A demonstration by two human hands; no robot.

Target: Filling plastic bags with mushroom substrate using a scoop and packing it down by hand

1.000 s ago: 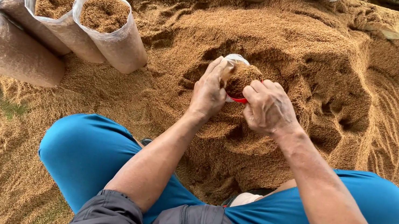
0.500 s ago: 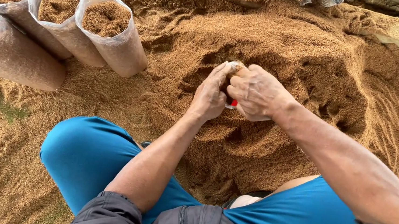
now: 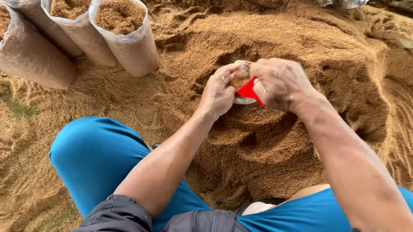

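Four clear bags filled with brown sawdust near the pile's left edge, then left hand and right hand clamped together on a small red-trimmed bag above the pile's middle.

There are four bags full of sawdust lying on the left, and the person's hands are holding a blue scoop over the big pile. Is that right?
Not quite. The scoop is red, not blue, as the head view shows. The rest holds: four filled bags lie on the left, and the left hand and right hand hold it over the big pile.
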